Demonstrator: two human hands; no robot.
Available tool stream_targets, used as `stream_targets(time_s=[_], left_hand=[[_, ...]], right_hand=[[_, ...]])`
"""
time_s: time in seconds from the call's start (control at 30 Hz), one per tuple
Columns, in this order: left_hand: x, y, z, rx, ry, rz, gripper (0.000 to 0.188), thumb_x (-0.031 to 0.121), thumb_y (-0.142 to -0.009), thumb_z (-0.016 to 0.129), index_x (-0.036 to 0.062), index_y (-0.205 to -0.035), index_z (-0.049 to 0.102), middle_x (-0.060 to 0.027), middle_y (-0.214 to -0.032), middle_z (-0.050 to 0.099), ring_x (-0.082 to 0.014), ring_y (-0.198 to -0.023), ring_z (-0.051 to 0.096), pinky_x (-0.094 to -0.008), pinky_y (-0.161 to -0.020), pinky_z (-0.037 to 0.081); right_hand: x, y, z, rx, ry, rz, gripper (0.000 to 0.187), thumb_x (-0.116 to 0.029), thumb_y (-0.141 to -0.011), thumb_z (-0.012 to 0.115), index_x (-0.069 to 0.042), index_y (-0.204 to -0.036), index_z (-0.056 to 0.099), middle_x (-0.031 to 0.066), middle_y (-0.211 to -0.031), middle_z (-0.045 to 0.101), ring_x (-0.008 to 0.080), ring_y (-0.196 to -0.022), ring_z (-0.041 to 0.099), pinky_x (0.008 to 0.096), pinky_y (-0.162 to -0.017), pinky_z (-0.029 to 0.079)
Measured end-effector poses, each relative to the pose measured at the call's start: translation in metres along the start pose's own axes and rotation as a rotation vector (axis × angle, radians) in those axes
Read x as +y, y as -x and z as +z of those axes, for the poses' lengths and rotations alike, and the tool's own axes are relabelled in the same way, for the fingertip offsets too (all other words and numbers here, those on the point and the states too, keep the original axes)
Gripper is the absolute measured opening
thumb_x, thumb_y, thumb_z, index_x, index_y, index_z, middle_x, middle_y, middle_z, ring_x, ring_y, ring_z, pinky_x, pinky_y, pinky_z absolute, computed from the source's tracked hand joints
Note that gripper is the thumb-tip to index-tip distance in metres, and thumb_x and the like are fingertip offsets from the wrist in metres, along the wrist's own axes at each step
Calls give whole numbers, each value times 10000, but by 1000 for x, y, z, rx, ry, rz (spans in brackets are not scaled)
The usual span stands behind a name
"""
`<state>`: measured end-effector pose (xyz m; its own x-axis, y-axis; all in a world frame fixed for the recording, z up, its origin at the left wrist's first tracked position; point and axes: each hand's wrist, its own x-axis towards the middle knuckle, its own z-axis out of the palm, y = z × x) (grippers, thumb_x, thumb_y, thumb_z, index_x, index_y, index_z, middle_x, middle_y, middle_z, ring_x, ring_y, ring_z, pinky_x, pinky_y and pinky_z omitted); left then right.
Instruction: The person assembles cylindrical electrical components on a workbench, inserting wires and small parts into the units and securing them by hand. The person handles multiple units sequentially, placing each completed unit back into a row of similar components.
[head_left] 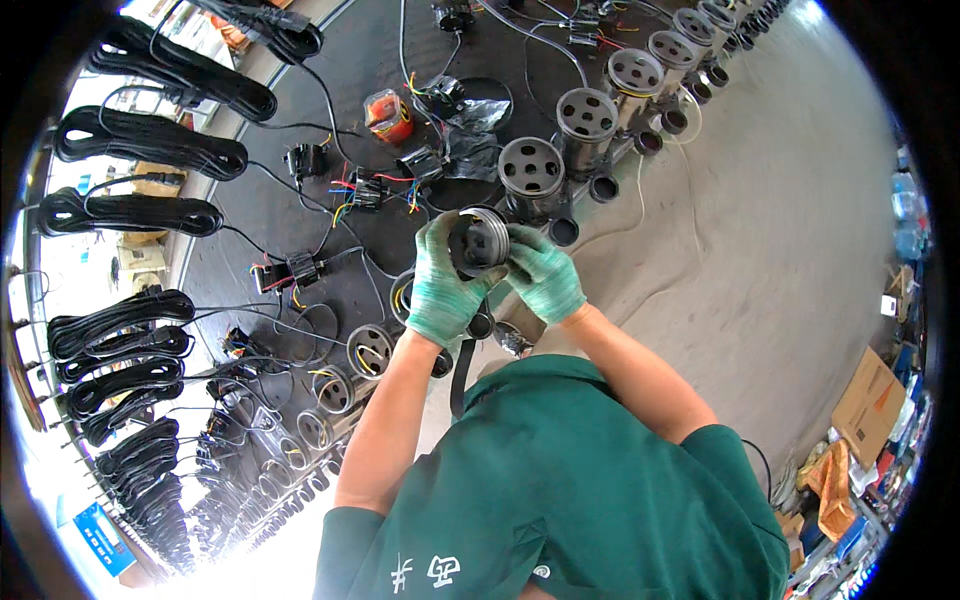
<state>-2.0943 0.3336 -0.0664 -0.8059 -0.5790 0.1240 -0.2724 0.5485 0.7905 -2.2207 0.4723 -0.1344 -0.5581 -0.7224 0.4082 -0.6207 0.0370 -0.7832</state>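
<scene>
Both my hands wear green-grey knit gloves. Between them, over the table's edge, is a round black cap-like part point(478, 243) with a pale ringed rim. My left hand point(440, 285) is closed round its left side, and my right hand point(545, 275) pinches its right edge. Just beyond stands a metal cylinder point(532, 170) with a black, holed top and a short black side outlet. Similar cylinders, one of them this holed-top cylinder point(587, 115), run in a row to the far right. Below my left hand, a black pipe end point(480, 325) shows. The cap's underside is hidden.
The dark table point(265, 180) bears wired black connectors point(368, 190), an orange-red tub point(388, 117) and crumpled black plastic point(472, 140). Coiled black cables point(150, 140) hang along the left. More open cylinders point(370, 352) line the near edge. At right, a cardboard box point(868, 405) sits beyond the grey floor.
</scene>
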Motion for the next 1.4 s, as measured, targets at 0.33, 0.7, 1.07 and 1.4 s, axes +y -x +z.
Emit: stream_targets(time_s=[0.33, 0.7, 1.07, 1.4], left_hand=[[-5, 3, 4, 4, 138, -76, 994, 91, -721, 971, 63, -1512, 369, -136, -1375, 518, -261, -1236, 602, -387, -1062, 549], [-4, -2, -2, -60, -103, 198, 951, 98, -764, 957, 68, -1503, 357, -124, -1381, 558, -222, -1199, 638, -366, -1040, 569], [0, -2, -4, 0, -188, 197, 960, 144, -733, 982, 56, -1486, 394, -138, -1374, 526, -250, -1227, 614, -387, -1052, 556], [7, -5, -8, 97, -261, 328, 944, 140, -684, 979, 19, -1457, 452, -177, -1359, 527, -332, -1226, 621, -419, -1051, 553]], right_hand=[[-11, -51, -17, -278, 80, 143, 568, -126, -873, 750, -156, -1427, 628, 117, -1569, 555, 368, -1213, 686, 460, -975, 596], [34, -57, 17, -415, 246, -11, 508, -207, -929, 708, -221, -1430, 626, 109, -1640, 481, 363, -1310, 634, 451, -1077, 546], [16, -46, 4, -215, 39, 206, 387, -54, -878, 721, -96, -1263, 724, 165, -1401, 681, 380, -1184, 696, 452, -1006, 565], [19, -32, -6, -164, -282, 231, 376, 77, -809, 796, -20, -1172, 766, 150, -1335, 705, 251, -1141, 716, 333, -956, 572]])
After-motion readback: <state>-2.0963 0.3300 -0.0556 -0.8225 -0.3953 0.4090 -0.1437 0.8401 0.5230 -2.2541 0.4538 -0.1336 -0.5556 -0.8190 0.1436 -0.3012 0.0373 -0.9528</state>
